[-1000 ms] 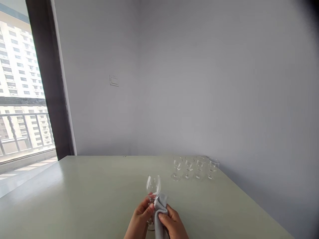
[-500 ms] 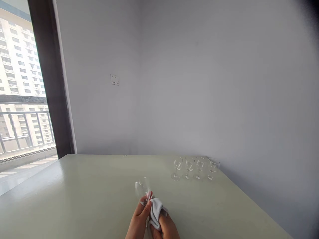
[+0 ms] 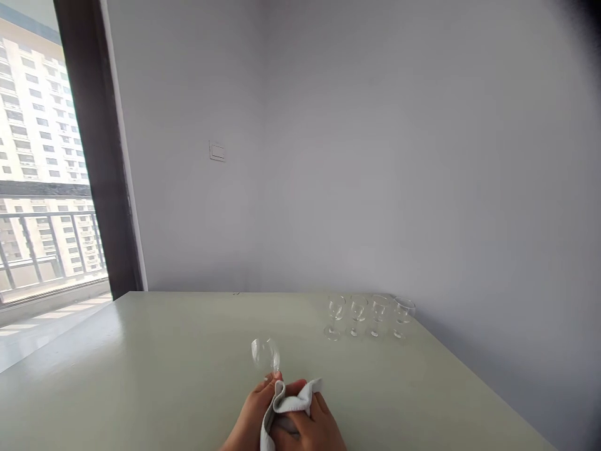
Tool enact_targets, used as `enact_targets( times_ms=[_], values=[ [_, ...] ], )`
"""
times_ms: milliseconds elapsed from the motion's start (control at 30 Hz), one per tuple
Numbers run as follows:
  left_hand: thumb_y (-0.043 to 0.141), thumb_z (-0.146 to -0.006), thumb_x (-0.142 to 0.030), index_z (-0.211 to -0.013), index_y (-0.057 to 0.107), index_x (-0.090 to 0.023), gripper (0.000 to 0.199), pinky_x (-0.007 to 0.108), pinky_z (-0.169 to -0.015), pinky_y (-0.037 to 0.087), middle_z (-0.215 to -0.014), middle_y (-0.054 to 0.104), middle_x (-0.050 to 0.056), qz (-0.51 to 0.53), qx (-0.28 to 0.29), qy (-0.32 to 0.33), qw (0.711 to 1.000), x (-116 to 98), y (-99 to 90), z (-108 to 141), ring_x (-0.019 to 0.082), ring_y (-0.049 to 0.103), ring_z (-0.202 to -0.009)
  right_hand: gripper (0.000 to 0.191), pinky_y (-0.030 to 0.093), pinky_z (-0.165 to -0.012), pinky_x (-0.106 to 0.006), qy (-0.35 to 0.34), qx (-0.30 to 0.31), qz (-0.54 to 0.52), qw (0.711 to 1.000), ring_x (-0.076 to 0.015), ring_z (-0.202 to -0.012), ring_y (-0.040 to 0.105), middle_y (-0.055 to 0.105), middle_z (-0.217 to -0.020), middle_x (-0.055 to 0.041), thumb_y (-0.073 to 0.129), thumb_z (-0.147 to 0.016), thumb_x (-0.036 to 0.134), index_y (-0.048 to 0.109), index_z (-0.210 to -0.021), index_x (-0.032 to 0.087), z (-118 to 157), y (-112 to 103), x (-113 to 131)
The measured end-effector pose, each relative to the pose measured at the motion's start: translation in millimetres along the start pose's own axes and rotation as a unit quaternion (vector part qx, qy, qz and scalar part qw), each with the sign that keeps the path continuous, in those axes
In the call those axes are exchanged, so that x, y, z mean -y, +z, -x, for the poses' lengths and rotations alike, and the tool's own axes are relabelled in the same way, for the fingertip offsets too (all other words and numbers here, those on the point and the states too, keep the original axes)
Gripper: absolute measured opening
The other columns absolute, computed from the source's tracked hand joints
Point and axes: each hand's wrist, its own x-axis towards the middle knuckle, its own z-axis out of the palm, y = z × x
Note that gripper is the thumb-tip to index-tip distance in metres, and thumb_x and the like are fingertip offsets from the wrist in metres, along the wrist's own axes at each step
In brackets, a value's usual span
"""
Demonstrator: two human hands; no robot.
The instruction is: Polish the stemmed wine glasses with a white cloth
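A clear stemmed glass [image 3: 265,354] is tilted over the near middle of the table, its bowl pointing up and away from me. My left hand [image 3: 256,404] is closed around its lower part; the stem and foot are hidden by fingers and cloth. In my right hand [image 3: 312,426] a pale grey cloth [image 3: 293,403] is bunched, its fingers curled into the folds. The cloth lies against the base end of the glass, between both hands, and one strip hangs toward me.
Several clear stemmed glasses stand upright in a row at the back right, the leftmost glass [image 3: 334,318] nearest my hands. They are on a pale green table [image 3: 154,376] that meets grey walls. A window [image 3: 42,156] is at the left, a light switch [image 3: 217,151] on the wall.
The held glass has tipped slightly left. The cloth has shifted and spread, now wrapping lower between the hands, and my right hand has turned with it. The standing glasses have not moved.
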Motion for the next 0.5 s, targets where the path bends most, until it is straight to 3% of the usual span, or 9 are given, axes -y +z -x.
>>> enact_targets(
  times_ms=[100, 167, 233, 300, 400, 500],
  values=[
    [0.07, -0.071, -0.029, -0.067, 0.052, -0.017, 0.021, 0.022, -0.051, 0.038, -0.053, 0.059, -0.002, 0.01, 0.05, 0.0, 0.999, 3, -1.7, -1, 0.012, 0.056, -0.052, 0.011, 0.049, -0.063, -0.027, 0.067, 0.056, -0.034, 0.996, -0.0206, -0.073, 0.06, 0.065, -0.078, -0.0044, 0.064, -0.067, 0.024, 0.067, -0.078, 0.025, -7, -11, 1],
    [0.069, -0.072, -0.029, -0.063, 0.052, -0.017, 0.022, 0.021, -0.051, 0.038, -0.055, 0.057, -0.003, 0.035, 0.073, 0.015, 0.997, 5, -2.9, -2, 0.01, 0.054, -0.052, 0.008, 0.048, -0.061, -0.024, 0.057, 0.093, -0.105, 0.988, -0.0176, -0.07, 0.06, 0.064, -0.077, -0.0023, 0.057, -0.071, 0.023, 0.064, -0.075, 0.025, -16, -26, -2],
    [0.067, -0.074, -0.03, -0.064, 0.054, -0.016, 0.021, 0.022, -0.055, 0.039, -0.058, 0.057, -0.002, 0.065, 0.086, 0.025, 0.994, 5, -1.6, 0, 0.009, 0.053, -0.054, 0.012, 0.048, -0.064, -0.025, 0.03, 0.109, -0.191, 0.975, -0.0174, -0.072, 0.059, 0.062, -0.079, -0.003, 0.052, -0.074, 0.023, 0.064, -0.079, 0.023, -24, -40, -4],
    [0.064, -0.076, -0.03, -0.068, 0.056, -0.017, 0.017, 0.022, -0.062, 0.042, -0.061, 0.057, -0.003, 0.091, 0.097, 0.028, 0.991, 3, 2.5, 4, 0.01, 0.055, -0.059, 0.018, 0.048, -0.071, -0.028, 0.064, 0.105, -0.289, 0.949, -0.0191, -0.079, 0.058, 0.062, -0.086, -0.0051, 0.054, -0.076, 0.024, 0.063, -0.091, 0.021, -29, -48, -3],
    [0.063, -0.076, -0.032, -0.067, 0.056, -0.018, 0.018, 0.026, -0.072, 0.044, -0.063, 0.058, -0.002, 0.109, 0.107, 0.03, 0.988, 1, 9.0, 10, 0.012, 0.057, -0.064, 0.026, 0.048, -0.068, -0.03, 0.215, 0.088, -0.433, 0.871, -0.0193, -0.073, 0.058, 0.063, -0.079, -0.0041, 0.063, -0.074, 0.035, 0.062, -0.093, 0.017, -29, -45, 1],
    [0.064, -0.075, -0.035, -0.069, 0.056, -0.021, 0.017, 0.03, -0.076, 0.046, -0.067, 0.06, -0.003, 0.117, 0.106, 0.027, 0.987, 0, 9.9, 11, 0.014, 0.059, -0.064, 0.039, 0.046, -0.055, -0.027, 0.321, 0.07, -0.573, 0.751, -0.0151, -0.058, 0.054, 0.059, -0.064, -0.0006, 0.069, -0.065, 0.05, 0.063, -0.084, 0.017, -23, -30, 7]
  ],
)
